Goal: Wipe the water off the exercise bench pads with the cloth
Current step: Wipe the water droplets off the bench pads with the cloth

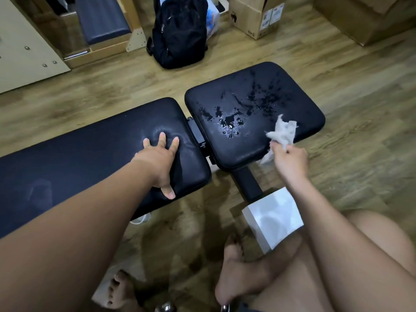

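A black exercise bench fills the middle of the head view. Its long back pad (78,158) runs left and its shorter seat pad (281,86) lies to the right. Water drops and small puddles (231,120) cover the seat pad's middle. My left hand (161,163) presses flat on the back pad's right end with fingers spread, denting the pad. My right hand (289,159) is at the seat pad's near right edge, shut on a crumpled white cloth (282,132) that sticks up over the pad.
A white box (272,217) sits on the wooden floor by the bench post (246,183). A black backpack (177,30), cardboard boxes (254,16) and a wooden frame with a padded seat (101,21) stand beyond. My bare feet (238,273) are below the bench.
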A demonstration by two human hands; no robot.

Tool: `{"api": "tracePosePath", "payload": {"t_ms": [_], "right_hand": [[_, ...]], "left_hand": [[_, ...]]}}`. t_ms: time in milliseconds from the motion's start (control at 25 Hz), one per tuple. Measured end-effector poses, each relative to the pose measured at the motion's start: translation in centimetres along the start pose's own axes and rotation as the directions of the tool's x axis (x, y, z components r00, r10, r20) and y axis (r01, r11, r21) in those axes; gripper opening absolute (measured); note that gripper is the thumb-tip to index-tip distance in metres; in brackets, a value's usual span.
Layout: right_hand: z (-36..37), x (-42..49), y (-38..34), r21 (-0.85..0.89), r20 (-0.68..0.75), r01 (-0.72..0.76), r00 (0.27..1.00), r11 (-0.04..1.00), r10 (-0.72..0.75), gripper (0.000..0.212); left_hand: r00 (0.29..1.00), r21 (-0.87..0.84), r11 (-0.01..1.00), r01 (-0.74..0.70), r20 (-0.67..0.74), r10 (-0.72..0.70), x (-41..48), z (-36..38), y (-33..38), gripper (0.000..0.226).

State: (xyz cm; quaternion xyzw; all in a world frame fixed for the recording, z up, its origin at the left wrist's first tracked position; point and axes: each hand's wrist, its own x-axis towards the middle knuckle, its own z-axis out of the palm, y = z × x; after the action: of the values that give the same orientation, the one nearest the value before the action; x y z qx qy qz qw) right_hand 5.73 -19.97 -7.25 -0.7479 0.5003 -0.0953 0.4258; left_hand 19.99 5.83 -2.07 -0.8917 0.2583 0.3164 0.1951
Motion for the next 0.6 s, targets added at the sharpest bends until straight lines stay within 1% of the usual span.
{"api": "tracePosePath", "payload": {"t_ms": [120,240,280,320,400,440,480,520,560,600], "right_hand": [[-0.3,0.9,0.1,0.159,-0.141,0.0,0.99,0.987,0.023,0.039],[0.0,0.4,0.3,0.281,-0.246,-0.014,0.966,0.96,0.086,0.027],[0.3,-0.2,0.3,0.31,-0.234,-0.011,0.968,0.951,0.088,0.025],[0.9,-1.0,0.5,0.308,-0.2,0.018,0.979,0.951,0.046,0.024],[2.8,-2.9,1.1,0.239,-0.047,0.147,0.989,0.96,-0.14,0.025],[3.7,-4.2,1.4,0.194,0.053,0.228,0.969,0.954,-0.242,0.027],[4.5,-5.1,1.8,0.132,0.118,0.298,0.942,0.945,-0.313,0.025],[4.8,-5.3,1.9,0.105,0.134,0.338,0.927,0.935,-0.35,0.02],[4.6,-4.8,1.5,0.116,0.123,0.339,0.928,0.934,-0.352,0.014],[4.2,-3.7,1.3,0.119,0.074,0.349,0.931,0.93,-0.359,0.008]], "left_hand": [[1.0,0.013,1.0,-0.004,-0.002,0.004,0.0,0.0,-0.1,0.158],[1.0,0.024,1.0,-0.007,0.008,0.007,0.0,-0.1,0.1,0.158],[1.0,0.025,1.0,-0.006,0.01,0.006,0.0,-0.3,0.2,0.158],[1.0,0.027,1.0,-0.003,0.019,0.003,0.0,-0.4,0.3,0.158],[0.999,0.037,0.999,-0.002,0.036,0.001,0.0,-0.5,0.5,0.158],[0.999,0.039,0.999,-0.008,0.041,0.007,0.0,-0.5,0.6,0.158],[0.999,0.038,0.999,-0.011,0.041,0.009,0.0,-0.5,0.7,0.158],[0.999,0.037,0.999,-0.01,0.037,0.008,-0.1,-0.6,0.6,0.157],[0.999,0.034,0.999,-0.008,0.037,0.006,-0.1,-0.7,0.6,0.157],[0.999,0.029,1.0,-0.005,0.046,0.003,-0.3,-0.8,0.6,0.156]]}}
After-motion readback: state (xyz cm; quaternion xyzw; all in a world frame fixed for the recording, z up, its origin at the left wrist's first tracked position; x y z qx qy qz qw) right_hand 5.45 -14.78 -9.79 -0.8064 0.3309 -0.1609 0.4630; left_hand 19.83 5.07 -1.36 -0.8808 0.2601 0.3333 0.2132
